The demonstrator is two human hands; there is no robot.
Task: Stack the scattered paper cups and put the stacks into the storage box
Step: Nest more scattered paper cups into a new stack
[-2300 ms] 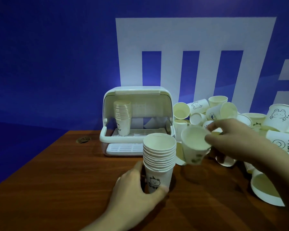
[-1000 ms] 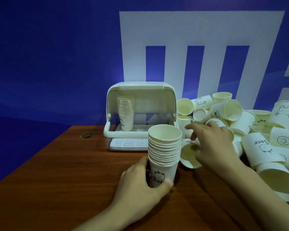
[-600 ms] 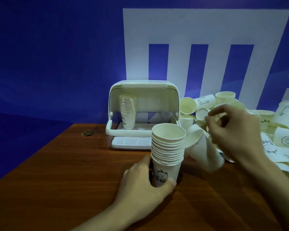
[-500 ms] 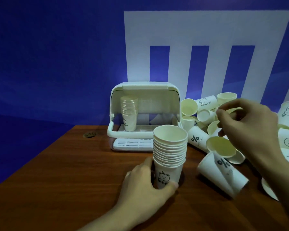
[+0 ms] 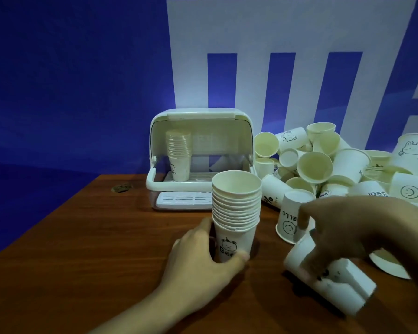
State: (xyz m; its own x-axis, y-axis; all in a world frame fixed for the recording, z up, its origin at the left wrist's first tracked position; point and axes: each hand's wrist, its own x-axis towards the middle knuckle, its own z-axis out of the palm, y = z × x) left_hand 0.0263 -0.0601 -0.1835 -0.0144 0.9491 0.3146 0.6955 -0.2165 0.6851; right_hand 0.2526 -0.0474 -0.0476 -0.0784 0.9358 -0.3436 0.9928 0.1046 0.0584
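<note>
The left hand [image 5: 200, 259] wraps the tall nested stack of white paper cups [image 5: 236, 213] low at its base, while the blurred right hand [image 5: 343, 235], whose grip I cannot tell, reaches the toppled white paper cup [image 5: 328, 276] near right; these look light and crushable, so hold the walls gently.

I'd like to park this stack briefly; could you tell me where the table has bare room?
Bare wood lies left of the stack and left hand, out to the table edge, and before the storage box. Right of the stack, loose cups crowd around the right hand.
</note>
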